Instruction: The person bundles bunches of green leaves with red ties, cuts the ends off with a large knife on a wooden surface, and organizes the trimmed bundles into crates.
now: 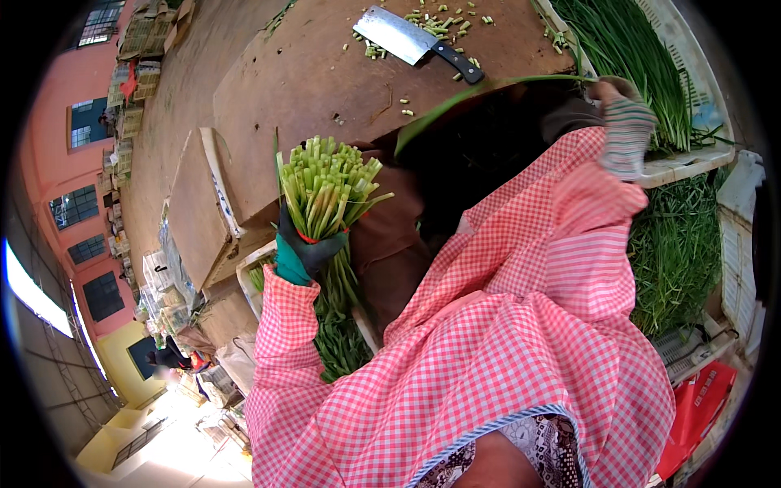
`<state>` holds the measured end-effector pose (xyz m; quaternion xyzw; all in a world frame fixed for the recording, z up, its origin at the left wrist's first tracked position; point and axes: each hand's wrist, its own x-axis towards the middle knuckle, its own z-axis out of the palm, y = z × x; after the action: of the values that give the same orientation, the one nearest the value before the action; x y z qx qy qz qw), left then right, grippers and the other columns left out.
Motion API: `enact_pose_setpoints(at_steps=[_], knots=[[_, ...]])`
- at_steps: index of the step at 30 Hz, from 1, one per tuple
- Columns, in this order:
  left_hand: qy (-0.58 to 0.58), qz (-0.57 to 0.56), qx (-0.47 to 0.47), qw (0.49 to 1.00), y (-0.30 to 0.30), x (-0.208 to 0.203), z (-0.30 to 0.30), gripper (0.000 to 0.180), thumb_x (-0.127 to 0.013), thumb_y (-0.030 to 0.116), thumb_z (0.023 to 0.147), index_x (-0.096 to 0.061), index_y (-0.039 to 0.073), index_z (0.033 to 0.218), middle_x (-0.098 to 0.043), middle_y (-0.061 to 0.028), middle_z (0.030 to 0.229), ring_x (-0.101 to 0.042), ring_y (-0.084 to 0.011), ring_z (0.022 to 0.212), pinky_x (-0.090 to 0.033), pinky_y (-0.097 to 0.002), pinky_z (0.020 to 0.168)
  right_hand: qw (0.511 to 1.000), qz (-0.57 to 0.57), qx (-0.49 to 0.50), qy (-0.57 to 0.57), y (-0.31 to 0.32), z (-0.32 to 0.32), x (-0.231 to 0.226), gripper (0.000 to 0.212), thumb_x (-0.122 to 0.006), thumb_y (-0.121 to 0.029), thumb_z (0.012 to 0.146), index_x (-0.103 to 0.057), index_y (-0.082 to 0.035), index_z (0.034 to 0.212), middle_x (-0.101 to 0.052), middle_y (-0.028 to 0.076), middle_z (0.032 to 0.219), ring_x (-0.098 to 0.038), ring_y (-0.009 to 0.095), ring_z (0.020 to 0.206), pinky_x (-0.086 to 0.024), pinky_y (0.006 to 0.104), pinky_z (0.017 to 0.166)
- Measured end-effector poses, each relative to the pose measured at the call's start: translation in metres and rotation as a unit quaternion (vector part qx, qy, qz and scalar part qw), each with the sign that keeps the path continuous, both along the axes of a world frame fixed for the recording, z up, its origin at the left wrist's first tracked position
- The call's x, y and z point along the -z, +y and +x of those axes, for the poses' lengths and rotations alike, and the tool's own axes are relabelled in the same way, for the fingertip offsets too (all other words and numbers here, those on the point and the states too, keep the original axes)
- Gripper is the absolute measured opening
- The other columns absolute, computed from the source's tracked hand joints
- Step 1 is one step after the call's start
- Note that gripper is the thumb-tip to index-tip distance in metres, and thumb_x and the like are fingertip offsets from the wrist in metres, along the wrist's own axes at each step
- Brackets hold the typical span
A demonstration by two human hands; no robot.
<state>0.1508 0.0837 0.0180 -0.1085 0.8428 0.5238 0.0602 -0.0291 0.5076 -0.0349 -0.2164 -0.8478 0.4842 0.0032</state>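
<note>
My left hand (313,248), in a dark and green glove, is closed round a bundle of leafy green vegetables (329,183). The cut ends of its pale stems point up, and a red band circles it just above my fingers. Off to the right, my right hand (610,91) pinches one end of a long green leaf (455,102), which curves leftward past the board's edge. A striped cuff covers that wrist, and the hand is partly blurred. On the brown board (301,89) lies a cleaver (415,42) with a black handle, among chopped stem ends (439,23).
At the right, a white crate (708,73) holds long green leaves (622,61). Below it sits another heap of greens (675,252). A crate of leafy greens (338,329) stands under my left arm. Stacked crates (126,122) line the far left wall.
</note>
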Motion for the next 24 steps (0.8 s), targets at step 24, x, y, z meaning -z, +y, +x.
enact_pose_setpoints(at_steps=[24], knots=[[0.034,-0.108,0.015,0.993,0.023,-0.009,-0.005,0.065,-0.072,0.001,0.063,-0.046,0.001,0.122,-0.059,-0.0104,0.115,-0.059,-0.0189,0.101,-0.046,-0.0319,0.088,0.782,0.043,-0.587,0.203,-0.218,0.064,-0.033,0.017,-0.062,-0.019,0.067,-0.068,-0.007,0.078,-0.062,0.015,0.078,-0.062,0.034,0.072,-0.05,0.0402,0.064]])
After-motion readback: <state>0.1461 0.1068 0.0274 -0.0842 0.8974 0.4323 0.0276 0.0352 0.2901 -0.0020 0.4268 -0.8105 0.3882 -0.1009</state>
